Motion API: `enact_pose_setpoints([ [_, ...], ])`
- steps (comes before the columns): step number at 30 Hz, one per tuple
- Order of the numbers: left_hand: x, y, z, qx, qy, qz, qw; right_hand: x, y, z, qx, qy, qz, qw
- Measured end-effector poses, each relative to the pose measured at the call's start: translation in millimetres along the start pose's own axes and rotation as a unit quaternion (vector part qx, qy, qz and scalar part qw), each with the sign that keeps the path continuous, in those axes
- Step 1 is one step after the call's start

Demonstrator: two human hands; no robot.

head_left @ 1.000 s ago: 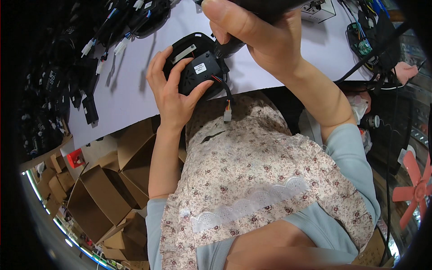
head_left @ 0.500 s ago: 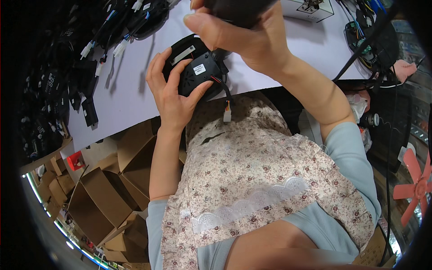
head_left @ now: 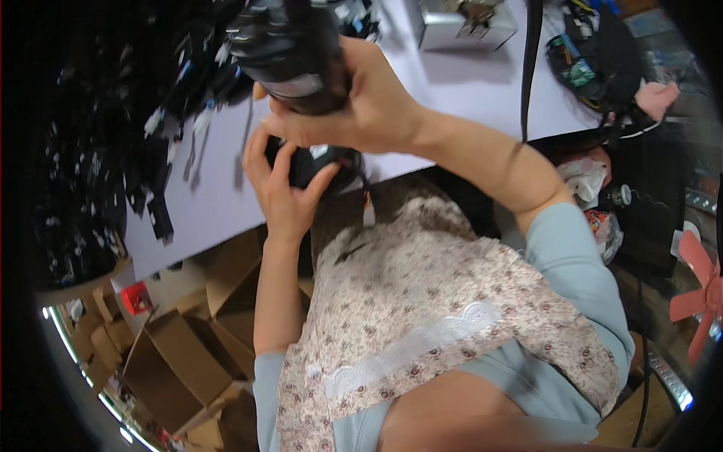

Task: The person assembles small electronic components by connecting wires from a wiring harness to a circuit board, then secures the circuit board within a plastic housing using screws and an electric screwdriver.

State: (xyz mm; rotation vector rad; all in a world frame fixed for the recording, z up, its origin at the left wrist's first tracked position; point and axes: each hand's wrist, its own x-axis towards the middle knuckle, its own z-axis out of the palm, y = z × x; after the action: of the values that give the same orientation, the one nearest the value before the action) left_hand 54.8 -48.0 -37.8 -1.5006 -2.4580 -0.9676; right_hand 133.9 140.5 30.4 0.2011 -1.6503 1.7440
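Note:
My left hand (head_left: pixel 285 181) curves its fingers and thumb round a black plastic electronic housing (head_left: pixel 301 169) at the near edge of the table. A short bundle of wires hangs from the housing, ending in a white connector (head_left: pixel 368 213) over my apron. Above it, my right hand (head_left: pixel 369 105) is wrapped round the thick body of a black power screwdriver (head_left: pixel 290 64), which has a pale label. The screwdriver and right hand hide the upper part of the housing. Whether the tool's tip touches the housing is hidden.
Many black housings with wires and white plugs (head_left: pixel 203 117) crowd the table's left. A metal-topped box (head_left: pixel 467 29) stands at the back, and an opened wired unit (head_left: pixel 580 64) lies far right. A black cable (head_left: pixel 530 75) hangs down; cardboard boxes (head_left: pixel 181 354) lie below left.
My right hand has swung left with the power screwdriver, now over the housing, covering much of it. My left hand keeps its hold. The whole view has shifted slightly.

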Motion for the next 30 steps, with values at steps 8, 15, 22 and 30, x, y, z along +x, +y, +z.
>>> enact_pose_setpoints([
  [8, 3, 36, 10, -0.048, -0.023, 0.059, 0.997, 11, -79, -130, 0.008, 0.2, -0.245, 0.949],
  [15, 30, 64, 38, -0.09, -0.06, 0.08, 0.991, 15, -70, -160, -0.084, 0.131, -0.115, 0.981],
  [22, 19, 37, 20, -0.145, -0.12, 0.004, 0.982, 24, -64, -123, 0.02, 0.256, -0.054, 0.965],
  [30, 20, 32, 23, -0.182, -0.14, -0.023, 0.973, -7, -58, -68, 0.123, 0.117, 0.0, 0.985],
])
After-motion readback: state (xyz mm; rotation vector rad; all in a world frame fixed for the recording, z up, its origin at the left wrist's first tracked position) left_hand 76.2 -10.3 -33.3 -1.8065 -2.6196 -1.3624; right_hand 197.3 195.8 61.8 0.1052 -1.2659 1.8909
